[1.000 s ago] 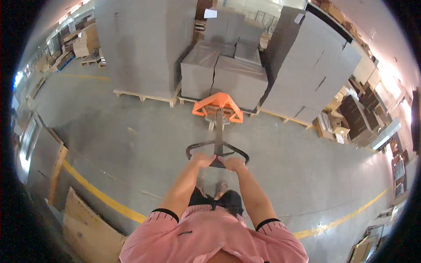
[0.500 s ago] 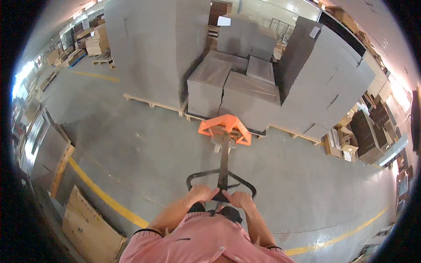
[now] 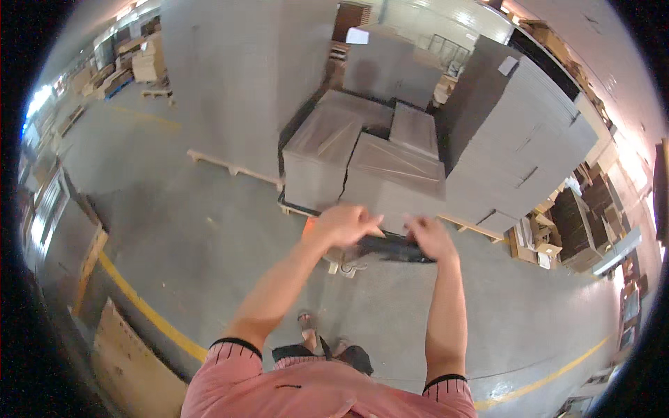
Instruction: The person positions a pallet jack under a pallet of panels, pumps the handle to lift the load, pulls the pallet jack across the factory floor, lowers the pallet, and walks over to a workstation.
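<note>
Both my arms reach forward over the pallet jack. My left hand (image 3: 345, 226) is above the jack's left part, blurred, with a thumb or finger pointing inward. My right hand (image 3: 433, 239) is at the right side of the black jack handle (image 3: 396, 249), also blurred. Whether either hand grips the handle cannot be made out. Only a bit of the orange jack body (image 3: 309, 226) shows beside my left hand. Ahead, low stacks of flat grey-brown cardboard (image 3: 396, 161) stand on a pallet (image 3: 296, 210), close to the jack.
A tall cardboard stack (image 3: 223, 90) rises on the left, another (image 3: 512, 146) on the right, both on pallets. Open cartons (image 3: 543, 233) lie farther right. A yellow floor line (image 3: 150, 306) runs past a leaning brown board (image 3: 136, 355) at lower left.
My hands have moved forward and apart from the middle of the handle. The handle has swung up and away from me towards the cardboard stacks, which now appear slightly closer.
</note>
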`<state>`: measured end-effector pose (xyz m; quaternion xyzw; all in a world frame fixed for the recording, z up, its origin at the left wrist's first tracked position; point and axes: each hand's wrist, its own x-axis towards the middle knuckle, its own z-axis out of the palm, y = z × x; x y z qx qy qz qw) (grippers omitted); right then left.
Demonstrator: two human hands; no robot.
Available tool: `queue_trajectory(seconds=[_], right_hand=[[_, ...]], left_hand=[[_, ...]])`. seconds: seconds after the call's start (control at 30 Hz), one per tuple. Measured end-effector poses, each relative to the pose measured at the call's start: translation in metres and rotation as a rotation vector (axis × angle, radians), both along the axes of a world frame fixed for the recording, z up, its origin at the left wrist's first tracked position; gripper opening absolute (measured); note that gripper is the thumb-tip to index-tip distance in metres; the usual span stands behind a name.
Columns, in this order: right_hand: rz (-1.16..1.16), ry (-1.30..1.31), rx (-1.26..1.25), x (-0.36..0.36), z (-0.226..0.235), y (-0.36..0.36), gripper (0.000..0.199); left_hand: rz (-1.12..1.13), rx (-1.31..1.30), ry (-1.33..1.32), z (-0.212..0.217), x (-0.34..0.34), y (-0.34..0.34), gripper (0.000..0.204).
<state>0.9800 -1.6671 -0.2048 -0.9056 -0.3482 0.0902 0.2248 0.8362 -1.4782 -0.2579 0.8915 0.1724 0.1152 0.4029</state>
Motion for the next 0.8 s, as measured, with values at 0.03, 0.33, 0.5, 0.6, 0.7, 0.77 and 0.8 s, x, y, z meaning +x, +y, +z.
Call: queue_trajectory(seconds=[0.03, 0.33, 0.5, 0.6, 0.7, 0.77, 0.8], right_hand=[[0.014, 0.011, 0.042, 0.001, 0.006, 0.005, 0.057], [0.136, -0.086, -0.347, -0.182, -0.091, -0.172, 0.052], [0.383, 0.362, -0.827, -0.278, -0.271, -0.287, 0.087], [0.356, 0.791, -0.945, -0.289, -0.376, -0.317, 0.105], [0.273, 0.495, -0.938, -0.308, -0.339, -0.287, 0.101], [0.324, 0.44, -0.916, -0.3, -0.347, -0.292, 0.102], [0.401, 0.398, -0.911, -0.287, -0.365, -0.302, 0.101]], left_hand=[[0.026, 0.019, -0.043, -0.001, 0.006, 0.006, 0.064], [-0.066, 0.1, 0.147, -0.077, -0.174, -0.179, 0.058], [-0.243, 0.094, 0.429, -0.303, -0.288, -0.317, 0.085], [-0.294, 0.049, 0.518, -0.367, -0.295, -0.338, 0.089], [-0.306, -0.096, 0.822, -0.352, -0.298, -0.327, 0.091], [-0.307, -0.113, 0.884, -0.316, -0.296, -0.312, 0.091], [-0.311, -0.05, 0.819, -0.299, -0.299, -0.315, 0.091]])
